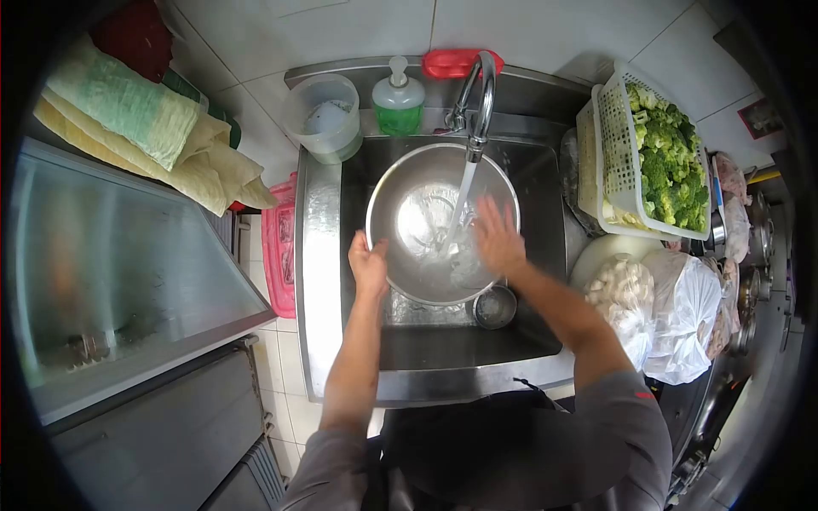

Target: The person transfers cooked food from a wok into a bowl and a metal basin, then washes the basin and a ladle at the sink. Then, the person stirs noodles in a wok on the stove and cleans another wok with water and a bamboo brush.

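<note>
Metal bowl [409, 213] in the steel sink [426, 345], under running water from the tap [486, 94]. Gripped at its left rim by the fingers of the left hand [369, 266]. Right hand [498, 241] inside, at the right side, fingers spread and holding nothing visible; motion-blurred, contact with metal impossible to tell. Small metal cup [495, 308] below, partly covered. On the steel surface [320, 255], behind: plastic tub [319, 136], green soap bottle [398, 106]. To the right: basket [611, 128] of broccoli [671, 162], tied plastic bags [682, 315]. Tiled wall [366, 30] beyond. Red mark [645, 395] on right sleeve, too small to read. Room edges cut off by dark border.
</note>
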### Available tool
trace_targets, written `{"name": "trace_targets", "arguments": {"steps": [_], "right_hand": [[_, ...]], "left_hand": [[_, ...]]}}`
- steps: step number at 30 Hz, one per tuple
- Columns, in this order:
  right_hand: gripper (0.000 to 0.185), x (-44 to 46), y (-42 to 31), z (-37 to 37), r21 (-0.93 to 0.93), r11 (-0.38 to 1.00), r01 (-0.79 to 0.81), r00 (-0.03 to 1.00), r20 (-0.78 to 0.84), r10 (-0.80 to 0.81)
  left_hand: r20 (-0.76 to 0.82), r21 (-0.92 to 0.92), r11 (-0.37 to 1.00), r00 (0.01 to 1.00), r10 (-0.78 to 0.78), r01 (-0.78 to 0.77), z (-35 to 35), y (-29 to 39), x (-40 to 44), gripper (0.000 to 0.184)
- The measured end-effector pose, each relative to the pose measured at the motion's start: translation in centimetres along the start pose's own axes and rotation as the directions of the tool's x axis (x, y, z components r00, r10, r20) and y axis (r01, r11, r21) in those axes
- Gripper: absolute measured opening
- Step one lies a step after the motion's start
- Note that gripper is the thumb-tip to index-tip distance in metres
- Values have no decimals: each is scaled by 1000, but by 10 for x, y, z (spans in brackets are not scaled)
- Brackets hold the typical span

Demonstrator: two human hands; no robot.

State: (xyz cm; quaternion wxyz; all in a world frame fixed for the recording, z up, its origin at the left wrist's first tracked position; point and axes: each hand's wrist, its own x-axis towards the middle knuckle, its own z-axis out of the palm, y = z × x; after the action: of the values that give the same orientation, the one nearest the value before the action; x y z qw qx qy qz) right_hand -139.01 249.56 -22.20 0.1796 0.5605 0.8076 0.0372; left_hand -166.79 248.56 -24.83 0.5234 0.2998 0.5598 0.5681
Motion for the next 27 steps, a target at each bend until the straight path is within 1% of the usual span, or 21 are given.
{"name": "trace_targets", "arguments": {"steps": [1,2,3,5,6,7,9,11,13,14,15,16,17,18,19,21,22,24,25,26,27], "right_hand": [[55,-14,-27,-3,58,997,-52,966,257,35],[57,-21,-53,-5,369,926,-79,951,307,-42],[60,-24,-78,-6,640,759,-120,933,334,-135],[67,0,-124,32,849,503,163,950,2,-312],[67,17,-122,31,753,607,254,965,-158,-208],[68,42,-113,29,637,706,310,939,-324,-119],[67,67,-45,18,579,755,308,951,-201,-234],[70,56,-20,47,264,960,94,967,-252,-25],[75,24,-25,72,-52,999,5,999,-47,-8],[75,9,-48,78,42,997,-59,990,134,53],[75,-5,-77,78,121,984,-132,945,314,88],[72,-11,-97,65,432,881,-194,931,364,26],[67,-19,-120,78,750,637,-177,932,335,-135],[64,-20,-135,93,943,284,-173,926,255,-279],[60,-19,-131,82,905,398,-150,887,300,-349],[53,-31,-115,34,799,597,-72,791,411,-454],[48,-31,-111,8,788,615,-28,871,321,-371],[39,-18,-95,-54,749,661,55,976,98,-193],[32,-3,-92,-104,749,651,125,992,-111,-64],[26,20,-94,-158,737,647,196,947,-313,70],[21,47,-94,-200,709,617,340,860,-500,101]], "left_hand": [[-16,-99,994,999,-40,39,4,-7,-9,16],[-29,-199,977,996,-83,76,8,-15,-14,17],[-3,-254,964,997,-83,80,9,-32,-17,17],[-22,-185,967,983,-180,173,12,-39,-31,19],[-8,-250,928,958,-287,276,18,-22,-43,17],[-39,-253,935,963,-266,248,24,-8,-48,17],[-106,-244,947,965,-240,208,25,6,-59,16],[-132,-226,964,976,-171,138,14,-6,-50,8],[-135,-194,976,983,-125,97,5,-26,-39,11],[-150,-208,976,985,-90,57,10,-30,-33,11],[-167,-150,989,986,-7,-18,8,-57,-24,7],[-186,-70,997,982,17,-31,10,-74,-19,12],[-203,47,996,975,88,-80,14,-75,-19,18],[-218,165,979,963,158,-123,18,-75,-19,23],[-159,395,899,949,272,-192,20,-49,-28,23],[-35,486,834,947,320,-263,24,-20,-41,23],[41,479,819,940,340,-317,19,-29,-42,20],[65,691,636,907,416,-342,23,-23,-54,24],[84,781,527,892,444,-336,23,-20,-62,27],[114,778,530,906,408,-336,20,-18,-68,36],[150,804,478,898,413,-354,20,-14,-75,36]]}}
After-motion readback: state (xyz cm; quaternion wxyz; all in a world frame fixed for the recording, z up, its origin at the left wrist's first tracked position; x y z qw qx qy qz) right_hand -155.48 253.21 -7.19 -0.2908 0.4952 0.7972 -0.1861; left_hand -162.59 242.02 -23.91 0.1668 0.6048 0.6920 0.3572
